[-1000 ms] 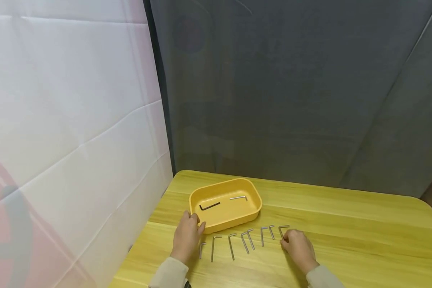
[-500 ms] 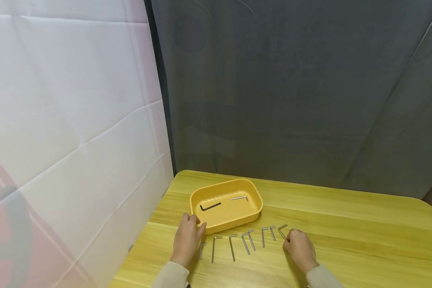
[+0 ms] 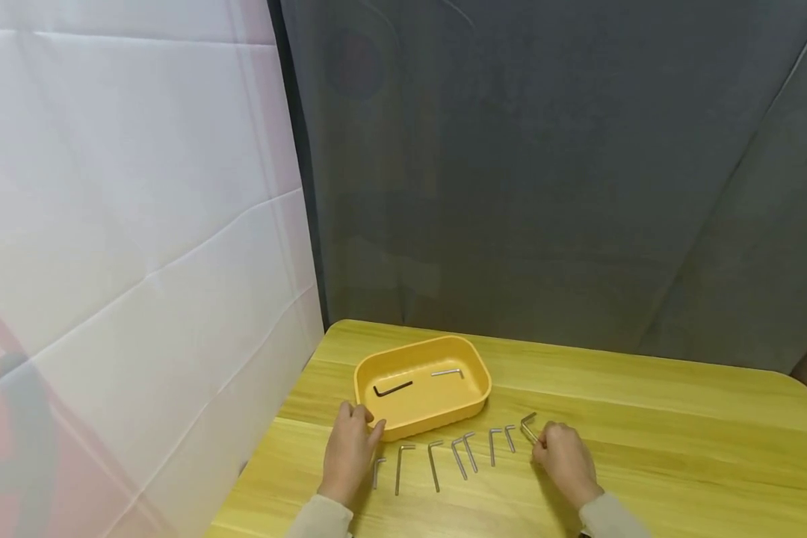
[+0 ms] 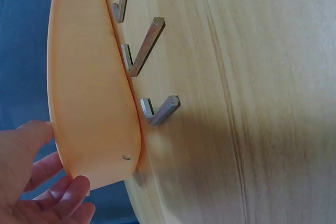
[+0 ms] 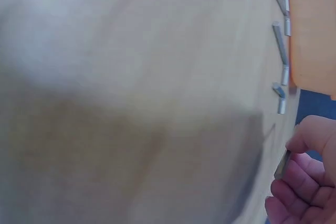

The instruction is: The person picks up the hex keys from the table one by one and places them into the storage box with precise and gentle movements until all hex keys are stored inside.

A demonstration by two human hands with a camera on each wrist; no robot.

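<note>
A yellow tray [image 3: 474, 400] sits on the wooden table [image 3: 679, 418] and holds a black hex key [image 3: 392, 388] and a silver hex key [image 3: 447, 371]. My left hand [image 3: 351, 448] holds the tray's near left corner, seen from the side in the left wrist view as the tray wall [image 4: 89, 93] with my fingers [image 4: 50, 192] beside it. My right hand [image 3: 561, 456] pinches a silver hex key [image 3: 528, 426] and has it tilted up off the table at the right end of a row of several silver hex keys [image 3: 433, 463]. In the right wrist view the pinched hex key [image 5: 282, 164] shows between my fingers [image 5: 299, 192].
A white cloth [image 3: 128, 224] hangs at the left and a dark grey curtain [image 3: 545, 164] behind the table. The table's left edge runs close to my left hand. Bare wood stretches to the right of my right hand.
My right hand has lifted the rightmost hex key from flat on the table, tilting it up. The left hand has stayed on the tray corner.
</note>
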